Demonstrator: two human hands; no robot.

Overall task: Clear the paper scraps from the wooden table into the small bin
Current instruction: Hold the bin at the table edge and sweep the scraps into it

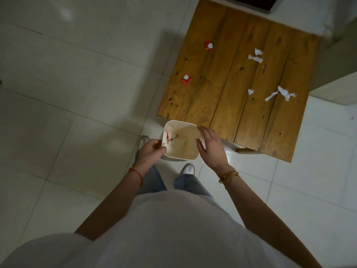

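Note:
A small white bin (185,156) sits on the floor at the near left corner of the wooden table (222,97). Red scraps (169,139) lie inside it. My left hand (151,153) grips the bin's left rim. My right hand (211,147) rests against its right rim with fingers spread. On the table lie two red-and-white scraps (208,45) (186,79) on the left. White torn scraps (256,56) (250,91) (280,93) are scattered on the right.
White floor tiles (67,113) surround the table. A white cabinet (338,55) stands to the right of the table, and a dark flat object (257,2) lies beyond its far edge. My feet (188,169) stand just behind the bin.

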